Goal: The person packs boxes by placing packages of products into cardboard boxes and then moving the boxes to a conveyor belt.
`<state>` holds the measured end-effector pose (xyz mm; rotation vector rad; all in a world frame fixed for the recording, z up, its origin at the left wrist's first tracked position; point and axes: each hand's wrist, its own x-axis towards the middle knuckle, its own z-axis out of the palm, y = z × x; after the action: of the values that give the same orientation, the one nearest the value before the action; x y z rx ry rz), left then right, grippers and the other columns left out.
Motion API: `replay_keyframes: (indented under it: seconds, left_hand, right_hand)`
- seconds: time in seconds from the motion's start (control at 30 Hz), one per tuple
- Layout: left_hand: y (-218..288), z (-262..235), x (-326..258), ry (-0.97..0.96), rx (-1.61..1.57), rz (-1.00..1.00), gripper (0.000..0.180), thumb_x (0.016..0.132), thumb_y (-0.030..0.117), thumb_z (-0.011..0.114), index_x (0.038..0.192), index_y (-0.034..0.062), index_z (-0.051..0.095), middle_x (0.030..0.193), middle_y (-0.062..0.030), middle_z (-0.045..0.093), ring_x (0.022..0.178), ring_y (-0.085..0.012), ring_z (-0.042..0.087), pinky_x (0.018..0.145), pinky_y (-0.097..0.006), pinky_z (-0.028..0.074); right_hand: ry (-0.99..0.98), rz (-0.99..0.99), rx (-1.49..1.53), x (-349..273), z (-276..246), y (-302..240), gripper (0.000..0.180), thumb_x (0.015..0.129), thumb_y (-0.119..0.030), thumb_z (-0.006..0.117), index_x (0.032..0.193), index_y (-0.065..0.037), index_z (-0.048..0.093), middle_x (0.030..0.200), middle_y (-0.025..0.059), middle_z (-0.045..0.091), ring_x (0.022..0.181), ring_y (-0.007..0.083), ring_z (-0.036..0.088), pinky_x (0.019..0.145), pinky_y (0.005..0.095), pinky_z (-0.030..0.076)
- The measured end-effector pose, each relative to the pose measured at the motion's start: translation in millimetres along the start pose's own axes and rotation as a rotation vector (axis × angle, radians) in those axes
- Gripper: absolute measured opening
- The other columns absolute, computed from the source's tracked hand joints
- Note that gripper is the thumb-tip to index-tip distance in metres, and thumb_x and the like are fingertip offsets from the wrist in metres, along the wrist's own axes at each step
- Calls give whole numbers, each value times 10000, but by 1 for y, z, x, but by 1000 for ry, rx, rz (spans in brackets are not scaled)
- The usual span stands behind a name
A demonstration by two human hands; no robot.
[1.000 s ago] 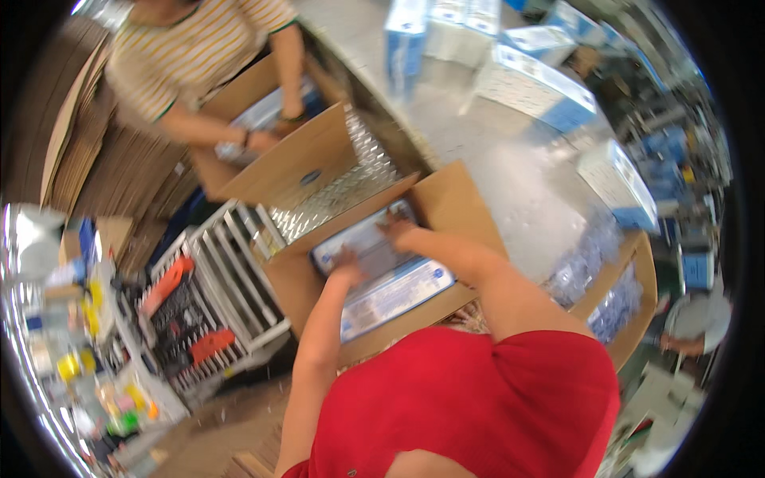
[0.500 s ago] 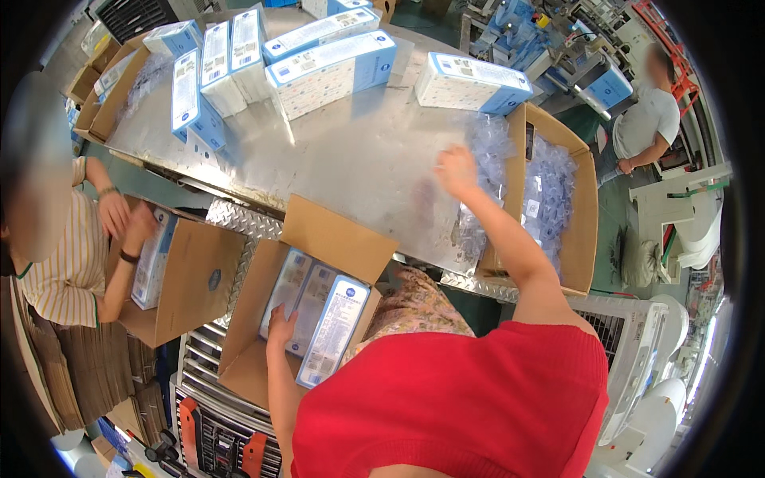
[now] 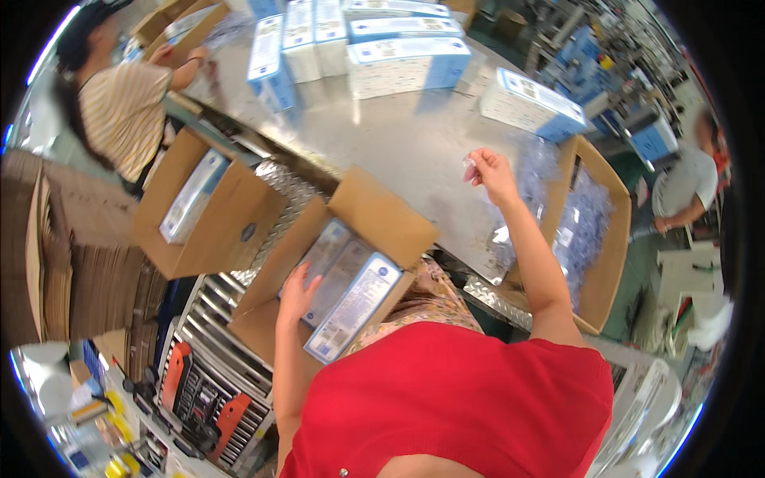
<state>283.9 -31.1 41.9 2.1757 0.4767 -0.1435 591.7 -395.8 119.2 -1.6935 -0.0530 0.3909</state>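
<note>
Upper left of the frame: a co-worker in a striped top [image 3: 119, 111] leans over the grey metal worktop [image 3: 414, 135], hands at its far left edge. Below them, left of centre, stands an open brown cardboard carton [image 3: 215, 215] with one flat white-and-blue box [image 3: 191, 195] lying in it.

Centre, lower: a second open brown cardboard carton [image 3: 358, 223] sits tilted against the worktop edge, on a ribbed metal roller rack [image 3: 215, 311]. Inside it lie flat white-and-blue boxes [image 3: 351, 303] side by side. Our left hand [image 3: 296, 293] rests flat on the leftmost of these, fingers spread, clamped on nothing.

Upper centre: a row of upright white-and-blue boxes [image 3: 398, 60] stands on the worktop; one more [image 3: 530, 103] lies apart to the right.

Right of centre: our right hand [image 3: 490, 171] is raised over the worktop, fingers pinched together on a small clear plastic packet [image 3: 470, 163]. Just to its right, an open cardboard carton [image 3: 602, 239] holds a heap of clear plastic packets [image 3: 578, 223].

Far right: another person in a grey shirt [image 3: 685, 191] stands at a white machine.
</note>
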Motion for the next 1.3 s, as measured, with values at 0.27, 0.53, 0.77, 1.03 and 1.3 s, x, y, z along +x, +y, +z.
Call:
replay_keyframes:
  seconds: [0.27, 0.53, 0.77, 1.03, 1.3]
  left_hand:
    - [22, -7, 15, 235, -105, 56, 359, 853, 156, 615, 1168, -4, 549, 1079, -193, 602, 1001, -306, 594, 800, -368, 487]
    - [64, -26, 33, 284, 75, 61, 357, 822, 149, 635, 1142, 7, 564, 1101, -180, 600, 1017, -346, 574, 852, -380, 465]
    - [180, -45, 116, 346, 214, 341, 436, 788, 98, 664, 1196, 23, 534, 1171, -140, 555, 1098, -315, 531, 883, -378, 448]
    - [241, -4, 251, 121, 799, 448, 908, 610, 328, 798, 1309, -30, 342, 1225, -190, 469, 1151, -344, 450, 982, -429, 324]
    - [227, -15, 263, 176, 574, 445, 585, 573, 81, 743, 1092, 32, 476, 1015, -152, 540, 933, -365, 530, 809, -431, 422]
  right_hand:
    - [-682, -889, -688, -12, 184, 29, 300, 911, -223, 541, 1171, -80, 578, 1040, 110, 613, 904, 222, 603, 699, 374, 504]
    - [-72, -738, -1461, 278, 78, -104, 933, 504, -193, 831, 1311, -68, 379, 1280, 162, 457, 1141, 357, 458, 940, 438, 410]
    - [-482, -814, -1326, 275, 127, -111, 862, 461, -414, 858, 1148, -26, 511, 1112, 174, 554, 1083, 345, 494, 900, 433, 421]
    - [-239, -964, -1175, 366, 112, -142, 809, 557, -347, 835, 1195, 21, 499, 1141, 245, 532, 1091, 377, 482, 946, 424, 398]
    - [-167, -599, -1522, 383, 68, -107, 1047, 392, -289, 874, 1297, -103, 381, 1239, 160, 445, 1181, 363, 410, 972, 494, 334]
